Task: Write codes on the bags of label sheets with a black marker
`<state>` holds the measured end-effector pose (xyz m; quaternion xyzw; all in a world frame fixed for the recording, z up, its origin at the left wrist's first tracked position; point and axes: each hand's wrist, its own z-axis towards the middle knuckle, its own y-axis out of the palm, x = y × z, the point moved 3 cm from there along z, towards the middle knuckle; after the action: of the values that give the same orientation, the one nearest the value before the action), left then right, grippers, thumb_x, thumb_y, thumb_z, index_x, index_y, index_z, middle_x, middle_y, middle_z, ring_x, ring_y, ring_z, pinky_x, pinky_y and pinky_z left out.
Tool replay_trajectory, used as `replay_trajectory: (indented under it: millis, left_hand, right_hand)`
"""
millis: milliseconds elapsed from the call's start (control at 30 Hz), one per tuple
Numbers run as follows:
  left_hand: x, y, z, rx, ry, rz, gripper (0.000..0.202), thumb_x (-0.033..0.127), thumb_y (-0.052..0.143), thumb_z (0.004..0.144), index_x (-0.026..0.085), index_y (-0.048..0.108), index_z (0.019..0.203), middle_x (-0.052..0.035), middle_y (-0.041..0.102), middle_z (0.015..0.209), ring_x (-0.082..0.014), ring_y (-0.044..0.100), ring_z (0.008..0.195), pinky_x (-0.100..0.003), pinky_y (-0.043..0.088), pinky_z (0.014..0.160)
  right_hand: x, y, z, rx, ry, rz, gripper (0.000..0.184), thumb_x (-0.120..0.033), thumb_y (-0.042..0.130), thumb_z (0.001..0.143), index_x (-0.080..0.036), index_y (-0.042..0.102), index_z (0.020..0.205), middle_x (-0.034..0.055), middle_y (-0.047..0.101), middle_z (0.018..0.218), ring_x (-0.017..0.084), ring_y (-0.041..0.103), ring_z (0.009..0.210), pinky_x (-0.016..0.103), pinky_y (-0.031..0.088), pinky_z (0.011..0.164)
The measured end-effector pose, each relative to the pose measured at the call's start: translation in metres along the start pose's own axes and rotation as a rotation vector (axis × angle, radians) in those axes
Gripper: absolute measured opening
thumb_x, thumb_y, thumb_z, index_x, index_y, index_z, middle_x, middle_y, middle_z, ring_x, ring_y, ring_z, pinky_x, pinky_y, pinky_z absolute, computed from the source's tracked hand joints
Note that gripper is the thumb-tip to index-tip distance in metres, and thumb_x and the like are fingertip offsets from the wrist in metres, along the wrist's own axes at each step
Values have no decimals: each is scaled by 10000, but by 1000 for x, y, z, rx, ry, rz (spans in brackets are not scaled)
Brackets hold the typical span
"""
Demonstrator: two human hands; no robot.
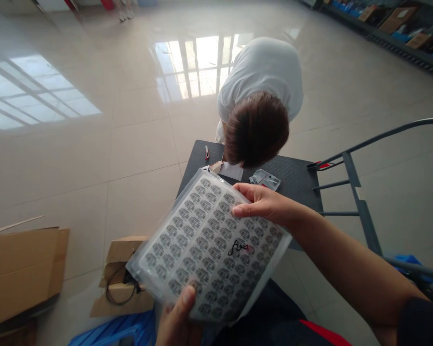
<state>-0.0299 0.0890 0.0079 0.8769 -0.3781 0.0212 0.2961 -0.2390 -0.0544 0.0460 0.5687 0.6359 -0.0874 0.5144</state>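
Observation:
A clear plastic bag holding sheets of printed labels [202,240] is tilted in front of me, with black handwriting on its right part. My left hand [180,312] grips its lower left edge, thumb on top and fingers hidden beneath. Along the upper right edge, my right hand [260,204] pinches the bag, thumb over the printed face. Behind the bag stands a dark platform cart [296,178]. On it lie a red utility knife [207,153], a white paper [231,171] and a silver packet [265,179].
A person in a white shirt [263,67] bends over the cart. Its grey metal handle [361,202] rises at right. Cardboard boxes [25,274] and a smaller open box with a black cable [120,295] sit at left, near a blue plastic crate [115,331]. Shelving [378,38] stands far right.

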Motion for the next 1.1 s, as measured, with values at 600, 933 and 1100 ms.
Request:
replay_trajectory:
  millis: [600, 933, 1100]
  left_hand:
    - [-15, -10, -5, -207, -107, 89, 611, 358, 819, 558, 284, 629, 1134, -18, 660, 1127, -299, 447, 1227, -402, 270, 1115]
    - [-24, -28, -8, -113, -142, 27, 425, 337, 796, 613, 263, 689, 1017, -14, 678, 1087, -293, 442, 1229, -429, 277, 1108]
    - [-23, -24, -17, -84, -66, 25, 520, 315, 806, 600, 253, 652, 1093, -28, 677, 1092, -286, 433, 1241, -424, 283, 1107]
  right_hand:
    - [-22, 19, 9, -201, 70, -135, 193, -268, 625, 815, -107, 598, 919, 28, 654, 814, 125, 633, 697, 241, 496, 663]
    - [-36, 41, 30, -216, 206, -287, 140, -233, 595, 824, -123, 595, 911, 4, 646, 717, 130, 640, 667, 240, 507, 644]
    - [-41, 45, 29, -288, 134, -465, 233, -321, 623, 811, -158, 555, 963, -9, 638, 784, 122, 618, 667, 213, 469, 597]
